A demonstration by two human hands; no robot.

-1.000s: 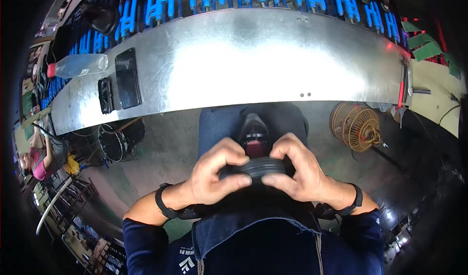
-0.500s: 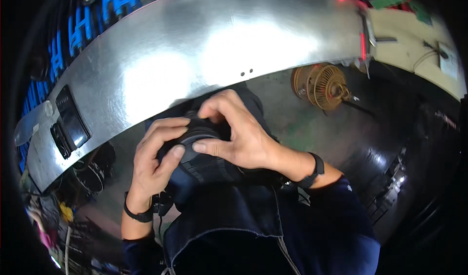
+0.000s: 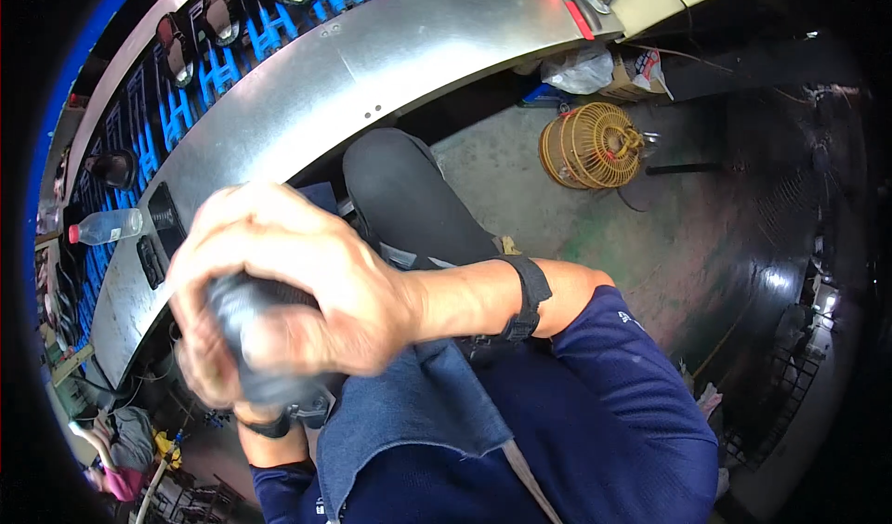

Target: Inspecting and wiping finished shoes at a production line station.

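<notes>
Dark rubbery part, now raised close under your head, both hands clamped on it.

Your right hand [image 3: 307,278] wraps over the dark part [image 3: 255,334]; your left hand [image 3: 209,366] grips beneath, blurred. A second ago you held it low over your lap; beyond, steel bench [image 3: 372,69], water bottle [image 3: 104,228], wicker cage [image 3: 591,145].

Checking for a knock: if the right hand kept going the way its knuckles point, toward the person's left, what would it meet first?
Probably the edge of the curved metal bench, near the dark flat devices lying on it. The right hand is blurred and clasps a dark object with the left hand; depth is unclear.
</notes>
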